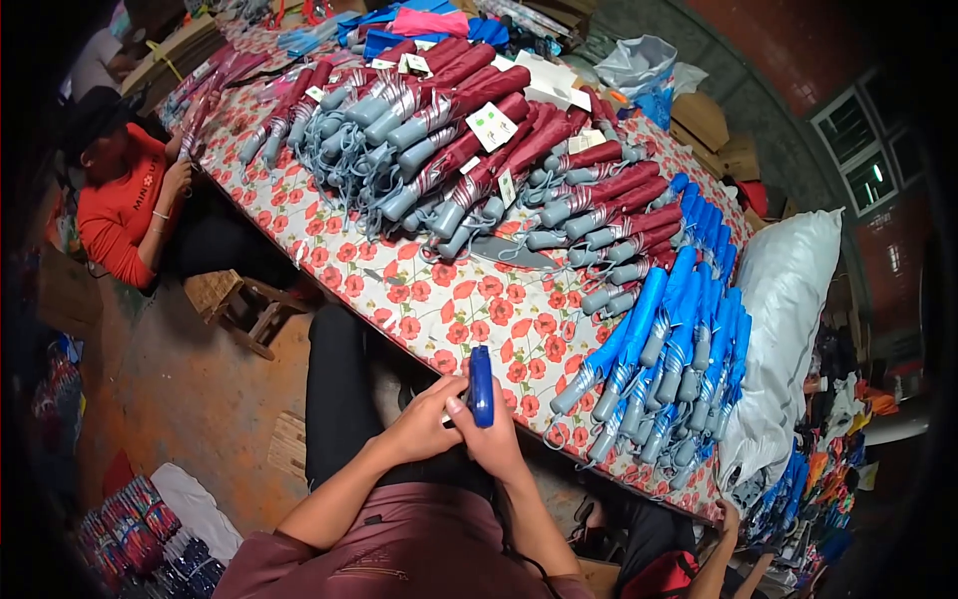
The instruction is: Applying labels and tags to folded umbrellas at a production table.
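My right hand (pixel 489 445) is closed around a glossy dark blue hand tool (pixel 481 384), long and narrow, that points away from me by the table's near edge. Its exact kind is not clear from above. My left hand (pixel 427 423) meets the right one, fingers curled in beside the tool; whatever they grip is hidden. Beyond my hands lies a large heap of folded maroon umbrellas (pixel 519 150) with grey handles and wrist cords, some bearing white tags (pixel 491 127). Folded blue umbrellas (pixel 679 334) lie in a pile to the right.
A flowered cloth (pixel 439 309) covers the table. At its right end stands a full white sack (pixel 783 329). A person in a red top (pixel 125 220) sits at the left, near a wooden stool (pixel 239 304). Another person's hand (pixel 729 521) touches the table's right corner.
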A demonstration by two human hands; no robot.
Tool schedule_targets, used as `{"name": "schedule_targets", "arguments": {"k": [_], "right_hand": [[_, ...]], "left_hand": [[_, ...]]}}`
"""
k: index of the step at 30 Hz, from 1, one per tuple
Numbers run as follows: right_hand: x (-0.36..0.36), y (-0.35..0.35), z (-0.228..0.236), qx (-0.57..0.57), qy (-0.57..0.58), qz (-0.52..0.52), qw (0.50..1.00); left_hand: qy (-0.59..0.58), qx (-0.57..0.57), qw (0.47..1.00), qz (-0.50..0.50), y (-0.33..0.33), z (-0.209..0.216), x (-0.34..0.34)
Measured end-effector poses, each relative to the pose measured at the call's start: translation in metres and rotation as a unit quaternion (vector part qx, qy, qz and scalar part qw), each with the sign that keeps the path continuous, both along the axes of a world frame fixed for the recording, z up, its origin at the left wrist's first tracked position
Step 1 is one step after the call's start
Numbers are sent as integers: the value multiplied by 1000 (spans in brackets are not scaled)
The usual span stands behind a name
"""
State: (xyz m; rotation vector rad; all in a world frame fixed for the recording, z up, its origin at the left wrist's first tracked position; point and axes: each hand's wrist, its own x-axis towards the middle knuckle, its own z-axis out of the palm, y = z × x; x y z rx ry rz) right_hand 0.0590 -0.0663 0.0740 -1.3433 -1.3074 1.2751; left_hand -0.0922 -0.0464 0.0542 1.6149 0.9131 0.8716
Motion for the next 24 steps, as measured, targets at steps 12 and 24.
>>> {"name": "schedule_targets", "arguments": {"k": [12,24], "right_hand": [[134,187,75,-20,-146,-5,989],[165,495,46,34,-168,-104,980]], "left_hand": [[18,64,997,27,111,-44,15],[22,-34,998,-55,191,-63,77]]}}
